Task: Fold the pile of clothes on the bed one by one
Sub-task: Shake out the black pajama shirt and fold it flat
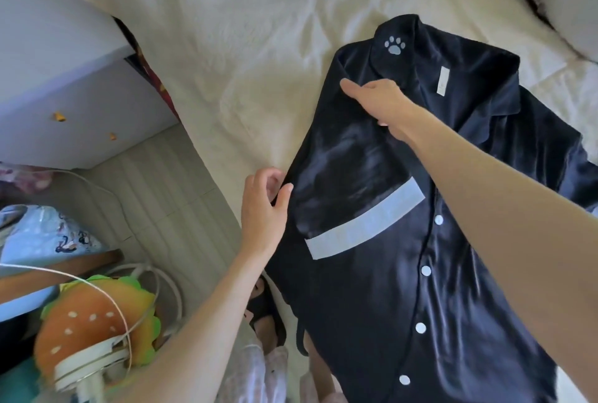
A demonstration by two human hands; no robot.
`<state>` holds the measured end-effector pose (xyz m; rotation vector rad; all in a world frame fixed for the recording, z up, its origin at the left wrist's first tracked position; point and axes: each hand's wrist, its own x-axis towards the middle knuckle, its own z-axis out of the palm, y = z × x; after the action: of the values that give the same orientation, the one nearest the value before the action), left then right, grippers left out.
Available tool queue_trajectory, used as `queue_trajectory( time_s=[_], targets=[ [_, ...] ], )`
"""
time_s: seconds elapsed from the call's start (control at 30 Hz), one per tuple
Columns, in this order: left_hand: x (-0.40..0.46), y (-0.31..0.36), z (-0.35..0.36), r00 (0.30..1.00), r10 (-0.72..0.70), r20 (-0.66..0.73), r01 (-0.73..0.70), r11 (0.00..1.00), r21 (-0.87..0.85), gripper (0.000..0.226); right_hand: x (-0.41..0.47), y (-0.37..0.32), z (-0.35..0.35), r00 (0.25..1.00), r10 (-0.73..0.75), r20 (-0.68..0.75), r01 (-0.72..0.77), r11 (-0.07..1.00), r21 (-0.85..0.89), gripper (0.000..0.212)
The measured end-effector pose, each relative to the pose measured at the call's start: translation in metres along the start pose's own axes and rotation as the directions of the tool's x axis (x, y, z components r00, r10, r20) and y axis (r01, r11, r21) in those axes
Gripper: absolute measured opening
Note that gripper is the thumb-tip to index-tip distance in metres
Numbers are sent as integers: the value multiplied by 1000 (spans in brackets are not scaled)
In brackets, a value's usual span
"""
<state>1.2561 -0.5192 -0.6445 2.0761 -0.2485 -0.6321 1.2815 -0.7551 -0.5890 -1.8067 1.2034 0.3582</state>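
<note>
My left hand [263, 208] pinches the folded sleeve edge of the shirt [404, 224]; my right hand [377, 101] grips its shoulder on the bed [242, 46].

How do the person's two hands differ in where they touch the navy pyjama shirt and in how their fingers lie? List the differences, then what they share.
1. The right hand is up by the collar; the left hand is lower, at the shirt's side edge.
2. The right hand's fingers grip a fold of cloth near the shoulder; the left hand's curled fingers pinch the edge.

Shared: both are bare and hold the same shirt on the bed.
</note>
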Motion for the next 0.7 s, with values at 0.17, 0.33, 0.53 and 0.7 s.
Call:
queue_trajectory(
  time_s=[0.17, 0.33, 0.53, 0.7],
  targets=[
    [1, -13, -6, 951, -199, 236, 202, 979, 10, 35, 17, -16, -3, 991, 133, 13, -133, 974, 183, 45],
    [1, -19, -8, 917, -245, 314, 220, 969, 113, 26, 20, -30, 7, 990, 133, 36, -138, 947, 292, 43],
    [3, -20, -20, 938, -234, 257, 271, 956, -117, 38, 32, -44, 21, 995, 38, -87, -9, 949, 314, 32],
    [-1, -18, -23, 991, -101, 84, 108, 991, -79, 25, 38, -37, 22, 978, -19, -210, 74, 963, 258, 10]
  ],
)
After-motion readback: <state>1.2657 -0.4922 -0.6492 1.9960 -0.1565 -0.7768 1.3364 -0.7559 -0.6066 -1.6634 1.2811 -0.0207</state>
